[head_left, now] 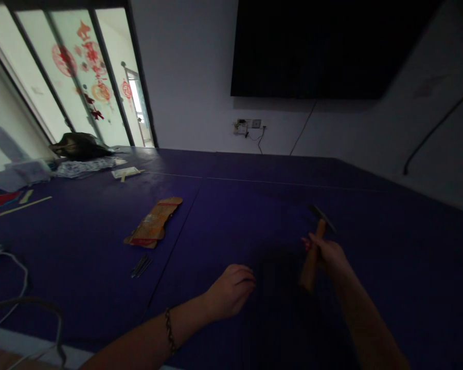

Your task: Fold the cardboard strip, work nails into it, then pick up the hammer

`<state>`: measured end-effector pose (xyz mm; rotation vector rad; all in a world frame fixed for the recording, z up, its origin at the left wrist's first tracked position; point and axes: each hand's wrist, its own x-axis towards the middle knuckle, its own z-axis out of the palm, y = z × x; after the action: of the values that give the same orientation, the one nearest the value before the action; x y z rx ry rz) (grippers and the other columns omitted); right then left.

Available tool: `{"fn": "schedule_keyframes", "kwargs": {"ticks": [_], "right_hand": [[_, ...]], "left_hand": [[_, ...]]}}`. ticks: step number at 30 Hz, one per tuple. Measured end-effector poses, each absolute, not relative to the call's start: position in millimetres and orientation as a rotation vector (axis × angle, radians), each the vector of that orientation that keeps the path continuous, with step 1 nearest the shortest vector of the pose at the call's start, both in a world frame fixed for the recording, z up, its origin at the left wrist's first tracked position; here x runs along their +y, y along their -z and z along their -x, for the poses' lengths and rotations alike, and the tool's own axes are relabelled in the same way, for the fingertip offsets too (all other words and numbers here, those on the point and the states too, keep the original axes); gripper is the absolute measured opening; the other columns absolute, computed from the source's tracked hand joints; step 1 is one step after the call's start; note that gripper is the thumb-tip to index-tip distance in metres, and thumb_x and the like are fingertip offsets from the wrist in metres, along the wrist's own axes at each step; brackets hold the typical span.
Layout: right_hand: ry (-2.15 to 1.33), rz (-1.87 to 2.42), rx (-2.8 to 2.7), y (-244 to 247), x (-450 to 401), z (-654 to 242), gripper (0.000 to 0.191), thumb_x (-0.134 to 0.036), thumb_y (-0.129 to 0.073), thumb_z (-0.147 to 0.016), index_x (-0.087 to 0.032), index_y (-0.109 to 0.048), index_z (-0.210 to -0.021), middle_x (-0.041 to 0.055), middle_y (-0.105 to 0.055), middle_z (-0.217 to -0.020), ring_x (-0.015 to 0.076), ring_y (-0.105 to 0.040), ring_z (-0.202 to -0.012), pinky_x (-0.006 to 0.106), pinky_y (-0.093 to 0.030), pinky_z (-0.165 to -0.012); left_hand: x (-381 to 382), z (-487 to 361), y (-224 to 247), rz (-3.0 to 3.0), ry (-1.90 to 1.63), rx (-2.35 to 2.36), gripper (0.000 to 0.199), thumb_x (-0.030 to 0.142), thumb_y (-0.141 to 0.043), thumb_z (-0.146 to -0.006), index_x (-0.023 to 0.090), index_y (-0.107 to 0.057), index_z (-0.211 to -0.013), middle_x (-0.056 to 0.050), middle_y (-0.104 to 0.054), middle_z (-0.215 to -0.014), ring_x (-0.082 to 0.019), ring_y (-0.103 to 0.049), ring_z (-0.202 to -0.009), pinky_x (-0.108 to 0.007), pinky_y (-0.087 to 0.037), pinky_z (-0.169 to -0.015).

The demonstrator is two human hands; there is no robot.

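My right hand is wrapped around the wooden handle of a hammer. The hammer's dark metal head is at the far end, tilted over the purple surface. To its left, my left hand is closed, with curled fingers, just over or on the same surface. Whatever may be inside those fingers is hidden. Several thin metal nails lie together left of my left hand. Beyond them is a torn piece of brown cardboard with red print.
Near the left edge lie pale wooden strips, red pieces and white cables. A black bag and clear plastic packaging sit at the back left. Behind, a dark screen hangs above wall sockets.
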<state>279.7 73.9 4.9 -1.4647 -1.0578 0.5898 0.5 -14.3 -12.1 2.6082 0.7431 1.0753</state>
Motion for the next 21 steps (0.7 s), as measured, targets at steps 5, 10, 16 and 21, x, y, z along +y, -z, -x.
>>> {"fn": "schedule_keyframes", "kwargs": {"ticks": [5,10,16,21], "right_hand": [[-0.777,1.387,-1.033,8,51,-184,0.024,-0.042,-0.052,-0.071,-0.02,-0.046,-0.064,0.0025,-0.058,-0.048,0.0181,-0.057,-0.041,0.029,-0.048,-0.04],[-0.865,1.369,-1.098,12,14,-134,0.024,-0.045,-0.046,-0.076,-0.021,-0.042,-0.077,0.006,-0.066,-0.065,0.0212,-0.063,-0.053,0.032,-0.051,-0.05],[-0.598,1.466,-1.352,12,-1,-128,0.025,-0.047,-0.049,-0.073,-0.023,-0.043,-0.075,0.0072,-0.066,-0.065,0.0245,-0.063,-0.058,0.033,-0.049,-0.05],[-0.632,1.291,-1.535,13,4,-135,0.026,-0.043,-0.051,-0.071,-0.023,-0.042,-0.084,0.0083,-0.068,-0.078,0.0248,-0.065,-0.071,0.033,-0.05,-0.059]], "left_hand": [[-8,-2,16,-1.907,-1.139,0.889,0.029,0.018,-0.044,-0.082,0.015,-0.045,-0.111,-0.011,-0.055,-0.104,-0.014,-0.056,-0.089,-0.03,-0.046,-0.079],[-13,-12,20,-1.524,-0.845,0.994,0.058,0.014,-0.066,-0.06,0.015,-0.042,-0.113,-0.008,-0.055,-0.103,-0.01,-0.057,-0.068,-0.02,-0.046,-0.057],[-29,-12,5,-1.781,-0.869,1.178,0.067,0.005,-0.054,-0.063,0.014,-0.03,-0.124,-0.013,-0.052,-0.111,-0.021,-0.053,-0.097,-0.033,-0.045,-0.082],[-25,-3,-11,-2.009,-0.886,1.194,0.042,0.011,-0.047,-0.073,0.015,-0.04,-0.115,-0.011,-0.056,-0.107,-0.019,-0.055,-0.095,-0.032,-0.044,-0.083]]}}
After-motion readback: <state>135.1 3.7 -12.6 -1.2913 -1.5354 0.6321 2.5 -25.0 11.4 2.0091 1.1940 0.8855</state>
